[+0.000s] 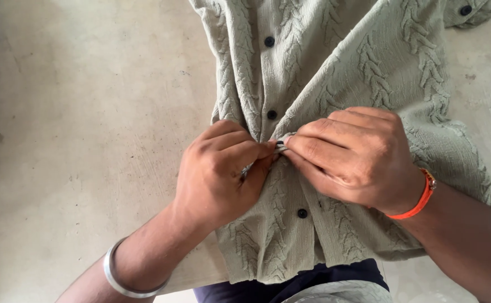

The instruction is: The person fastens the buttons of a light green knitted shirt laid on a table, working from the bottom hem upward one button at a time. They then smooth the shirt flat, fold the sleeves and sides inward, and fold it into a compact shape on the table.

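Bare grey bench (77, 112) fills the left of frame. Left hand (220, 171), steel bangle (125, 280) on its wrist, pinches the shirt (335, 62) placket at centre, fingers pressed together. Placket runs top to bottom; the button (281, 143) sits right between both hands. Right hand (358, 157), orange wristband (422, 199), fingers closed, pinching the same spot from the right.

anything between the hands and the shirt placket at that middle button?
Nothing visible. Both the left hand and right hand already pinch the green shirt at the placket, fingers meeting there; the button itself is hidden under them.
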